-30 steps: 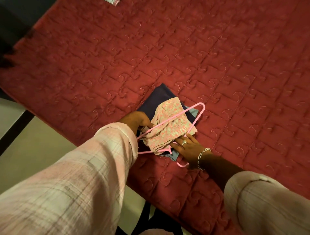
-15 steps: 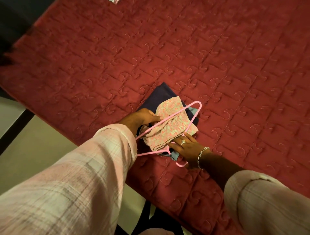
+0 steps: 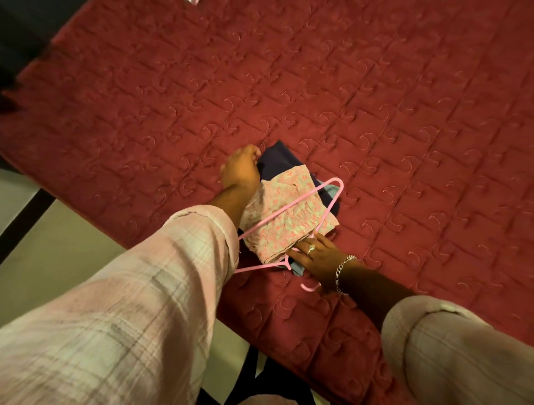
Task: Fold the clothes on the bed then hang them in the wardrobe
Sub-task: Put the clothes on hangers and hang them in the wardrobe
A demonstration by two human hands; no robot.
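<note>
A small pile of folded clothes lies near the bed's front edge. A pink floral cloth (image 3: 289,219) is on top, over a navy cloth (image 3: 277,162) and a light-blue cloth (image 3: 332,191). A pink hanger (image 3: 291,205) lies across the floral cloth, its hook (image 3: 309,287) pointing toward me. My right hand (image 3: 318,257) presses with straight fingers on the hanger's near bar and the pile's edge. My left hand (image 3: 239,172) is blurred at the navy cloth's far-left edge, fingers curled downward. Whether it grips the cloth is unclear.
The red quilted bedspread (image 3: 375,101) fills most of the view, its edge running diagonally from left to bottom centre. Pale floor (image 3: 57,254) lies to the left. A scrap of light cloth (image 3: 194,1) shows at the top edge.
My left hand has slid forward from the pile's near-left side to the navy cloth's far-left edge. The right hand stays on the hanger.
</note>
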